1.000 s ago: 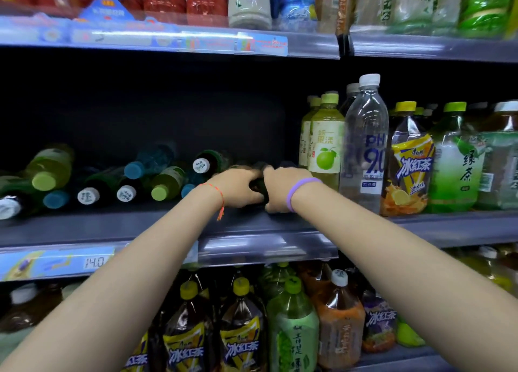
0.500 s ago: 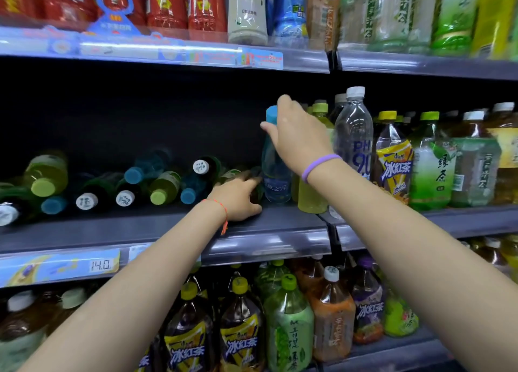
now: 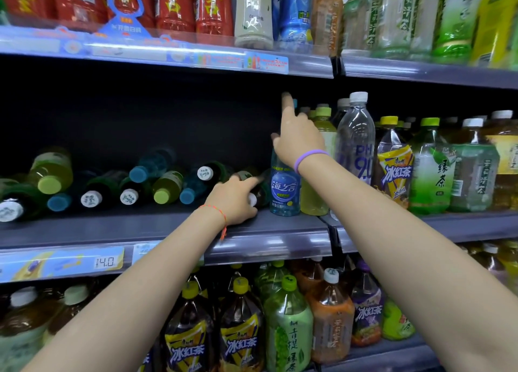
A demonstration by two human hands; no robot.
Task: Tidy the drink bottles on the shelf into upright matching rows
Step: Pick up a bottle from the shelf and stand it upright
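Standing blue bottle (image 3: 284, 188) just under right hand (image 3: 298, 140)

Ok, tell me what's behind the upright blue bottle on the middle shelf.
Directly behind the blue bottle only dark shelf back shows. The right hand covers its upper half, so anything behind there is hidden. The yellow-green bottle stands beside it on the right, not behind it.

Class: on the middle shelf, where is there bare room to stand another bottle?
Bare room: the shelf front ahead of the fallen bottles, left of the left hand. Crowded: right of the blue bottle, where upright bottles pack tightly.
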